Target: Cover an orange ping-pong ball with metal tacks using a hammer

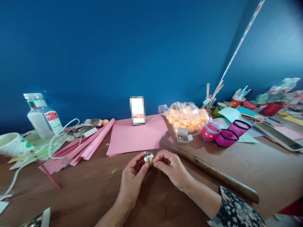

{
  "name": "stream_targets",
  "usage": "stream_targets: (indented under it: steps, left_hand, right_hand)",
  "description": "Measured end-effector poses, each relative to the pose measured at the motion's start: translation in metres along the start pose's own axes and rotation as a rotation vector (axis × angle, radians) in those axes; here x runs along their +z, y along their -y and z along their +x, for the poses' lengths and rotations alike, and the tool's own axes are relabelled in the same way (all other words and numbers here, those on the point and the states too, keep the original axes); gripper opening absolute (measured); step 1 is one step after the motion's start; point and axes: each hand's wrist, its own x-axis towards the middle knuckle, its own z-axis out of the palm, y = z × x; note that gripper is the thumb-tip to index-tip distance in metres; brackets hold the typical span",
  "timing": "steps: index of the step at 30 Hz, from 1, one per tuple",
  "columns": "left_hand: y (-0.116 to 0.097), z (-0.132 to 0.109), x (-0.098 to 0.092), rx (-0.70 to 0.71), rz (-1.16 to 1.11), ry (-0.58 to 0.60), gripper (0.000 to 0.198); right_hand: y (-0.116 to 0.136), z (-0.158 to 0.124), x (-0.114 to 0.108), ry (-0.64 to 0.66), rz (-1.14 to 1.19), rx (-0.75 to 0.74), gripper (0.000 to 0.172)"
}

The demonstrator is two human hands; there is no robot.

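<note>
A small shiny silver ball [148, 157] is pinched between the thumb and fingers of my left hand [134, 172], above the brown table. My right hand [172, 167] is at the ball's right side, thumb and index fingertip pressed together; whatever lies between them is too small to make out. Behind the hands lie pink sheets [137, 135]. To their right are a clear bag of orange balls [187, 118] and a small open white box [183, 135] with tiny metal pieces inside.
A long wooden stick [217, 173] lies diagonally at the right. Pink strips [92, 143], a glass bottle [39, 116] and a white cable [50, 146] are at the left. Purple cups [226, 138], a red cup [210, 131] and a phone [279, 136] are further right.
</note>
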Motion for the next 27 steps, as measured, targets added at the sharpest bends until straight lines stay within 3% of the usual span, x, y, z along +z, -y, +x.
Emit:
stream_targets:
  steps: [27]
  left_hand:
    - [-0.0017,0.0004,0.0007,0.034,0.036,-0.018,0.038]
  right_hand:
    - [-0.0021,0.0000,0.0023,0.015,0.040,0.073,0.014]
